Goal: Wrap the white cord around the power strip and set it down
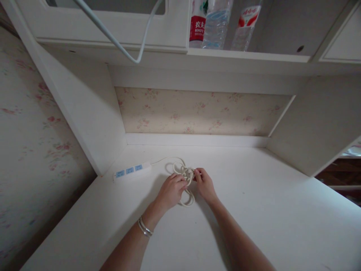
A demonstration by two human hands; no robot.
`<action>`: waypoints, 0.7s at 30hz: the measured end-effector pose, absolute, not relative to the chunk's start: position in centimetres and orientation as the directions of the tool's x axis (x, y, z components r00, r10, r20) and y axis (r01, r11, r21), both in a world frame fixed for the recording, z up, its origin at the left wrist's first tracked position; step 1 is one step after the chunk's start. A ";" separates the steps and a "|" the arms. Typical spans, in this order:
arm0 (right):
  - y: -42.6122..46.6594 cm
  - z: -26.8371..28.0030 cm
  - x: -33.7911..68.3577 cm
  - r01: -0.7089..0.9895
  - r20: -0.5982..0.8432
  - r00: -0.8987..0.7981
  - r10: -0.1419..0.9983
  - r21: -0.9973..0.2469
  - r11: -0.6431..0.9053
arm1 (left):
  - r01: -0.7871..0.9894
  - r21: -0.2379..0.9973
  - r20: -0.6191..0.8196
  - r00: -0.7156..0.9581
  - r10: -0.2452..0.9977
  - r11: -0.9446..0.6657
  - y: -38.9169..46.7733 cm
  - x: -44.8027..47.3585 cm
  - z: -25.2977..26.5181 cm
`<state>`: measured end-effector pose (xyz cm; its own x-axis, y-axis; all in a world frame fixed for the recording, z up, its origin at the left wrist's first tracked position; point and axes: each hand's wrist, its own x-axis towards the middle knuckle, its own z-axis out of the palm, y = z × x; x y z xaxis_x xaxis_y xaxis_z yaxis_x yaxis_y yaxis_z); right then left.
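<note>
A white power strip (145,166) with blue socket faces lies on the left of the white desk, and its pale cord (189,199) runs right into a tangled, looped bundle. My left hand (172,188) has its fingers closed on the near left side of that bundle. On the bundle's right side my right hand (205,183) pinches the cord between thumb and fingers. Loops stick out behind and in front of the hands. Part of the knotted middle is hidden by my fingers, and the plug cannot be made out for certain.
Above the desk (267,210) hangs a white shelf unit (248,56) holding several plastic bottles (216,26). A light blue cable (113,37) dangles from the upper left. White side panels (93,109) border the desk at left and right. Flowered wallpaper covers the back.
</note>
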<state>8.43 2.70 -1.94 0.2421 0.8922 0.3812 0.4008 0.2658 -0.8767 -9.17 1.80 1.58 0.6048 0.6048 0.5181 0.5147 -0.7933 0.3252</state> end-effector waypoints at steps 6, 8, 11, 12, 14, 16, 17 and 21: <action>2.8 -2.3 8.7 0.298 0.302 0.241 0.922 -0.927 0.226 | 0.470 0.315 0.495 0.660 0.565 -0.825 1.5 -9.3 2.1; 2.7 -2.1 8.7 0.321 0.313 0.253 0.916 -0.920 0.226 | 0.484 0.320 0.483 0.656 0.580 -0.814 1.2 -9.0 1.9; 2.5 -2.1 8.7 0.374 0.352 0.248 0.902 -0.894 0.246 | 0.535 0.349 0.491 0.595 0.636 -0.770 0.7 -8.5 1.4; 2.5 -2.1 8.7 0.375 0.354 0.242 0.903 -0.893 0.250 | 0.545 0.357 0.498 0.576 0.648 -0.759 0.6 -8.4 1.3; 2.6 -2.1 8.7 0.348 0.335 0.252 0.908 -0.907 0.238 | 0.553 0.367 0.512 0.551 0.659 -0.748 0.5 -8.3 1.2; 2.7 -2.2 8.7 0.306 0.306 0.271 0.912 -0.926 0.220 | 0.552 0.382 0.527 0.529 0.665 -0.741 0.6 -8.4 1.2; 2.8 -2.3 8.7 0.281 0.293 0.279 0.914 -0.936 0.213 | 0.548 0.399 0.534 0.513 0.672 -0.735 0.7 -8.4 1.3; 2.9 -2.3 8.8 0.139 0.224 0.291 0.930 -0.972 0.190 | 0.498 0.526 0.542 0.429 0.723 -0.690 0.8 -8.4 1.1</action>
<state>8.84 2.92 -2.27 0.2913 0.9301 0.2239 0.1393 0.1903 -0.9718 -8.35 0.76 1.09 0.4291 0.7228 0.5417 0.4975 -0.6896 0.5262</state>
